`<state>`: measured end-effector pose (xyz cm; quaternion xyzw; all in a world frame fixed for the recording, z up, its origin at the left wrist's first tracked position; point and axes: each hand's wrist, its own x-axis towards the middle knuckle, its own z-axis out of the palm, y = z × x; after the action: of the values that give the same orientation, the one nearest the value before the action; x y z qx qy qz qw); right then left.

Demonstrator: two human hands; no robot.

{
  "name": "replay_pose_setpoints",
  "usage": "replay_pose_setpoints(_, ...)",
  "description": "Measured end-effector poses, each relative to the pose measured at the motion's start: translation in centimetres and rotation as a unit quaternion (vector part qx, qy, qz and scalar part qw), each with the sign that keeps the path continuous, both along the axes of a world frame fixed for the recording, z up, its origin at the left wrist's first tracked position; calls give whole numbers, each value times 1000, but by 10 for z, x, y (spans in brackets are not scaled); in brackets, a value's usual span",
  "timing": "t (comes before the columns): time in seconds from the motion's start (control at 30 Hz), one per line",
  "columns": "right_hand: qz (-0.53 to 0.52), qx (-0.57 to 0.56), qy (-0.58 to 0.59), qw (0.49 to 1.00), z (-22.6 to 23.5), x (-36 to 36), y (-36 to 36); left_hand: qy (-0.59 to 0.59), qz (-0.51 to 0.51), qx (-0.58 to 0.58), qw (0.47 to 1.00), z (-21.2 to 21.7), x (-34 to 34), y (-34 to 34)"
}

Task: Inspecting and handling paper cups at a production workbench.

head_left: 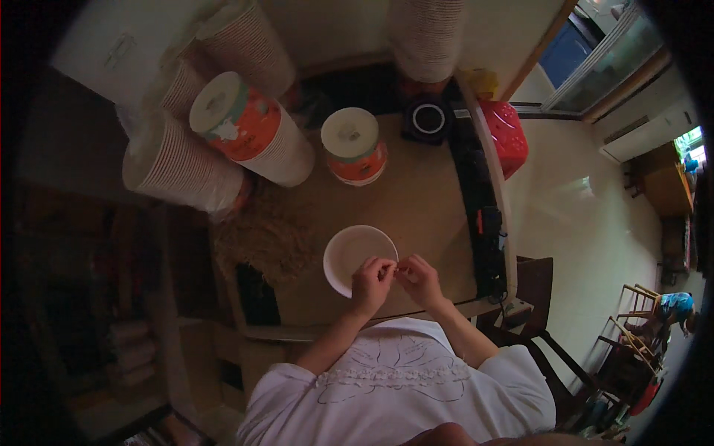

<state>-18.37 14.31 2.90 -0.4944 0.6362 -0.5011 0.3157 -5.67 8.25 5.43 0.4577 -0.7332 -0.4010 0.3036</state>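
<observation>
Over the near right rim of an open white paper tub (349, 244), my two hands are close together. My left hand (373, 284) has its fingers curled in a pinch at the tub's edge. Beside it, my right hand (419, 281) is closed too, its fingertips meeting those of the left. Whatever they pinch is too small and dark to make out. Beyond the tub, a short orange-and-white paper tub (354, 152) stands bottom up. Left of that leans a taller stack of upturned orange-printed tubs (256, 134).
Plastic-wrapped stacks of white tubs (178, 165) crowd the far left, and another stack (425, 44) stands at the back. A tangled brown fibrous heap (268, 234) lies left on the brown table sheet (439, 215). A dark ringed device (428, 120), red plastic stool (506, 137) and chair (537, 286) are rightward.
</observation>
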Motion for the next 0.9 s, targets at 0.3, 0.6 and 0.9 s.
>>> replay_pose_setpoints(0.3, -61, -4, 28, 998, -13, -5, 14, -28, -49, 35, 998, -7, 5, 9)
replay_pose_setpoints(0.6, -67, -52, 94, 992, -38, -3, 19, -4, -114, 84, 990, 3, 4, 22)
replay_pose_setpoints(0.9, -89, -25, 42, 995, -55, 2, 18, -2, -158, 140, 978, 12, 4, 34)
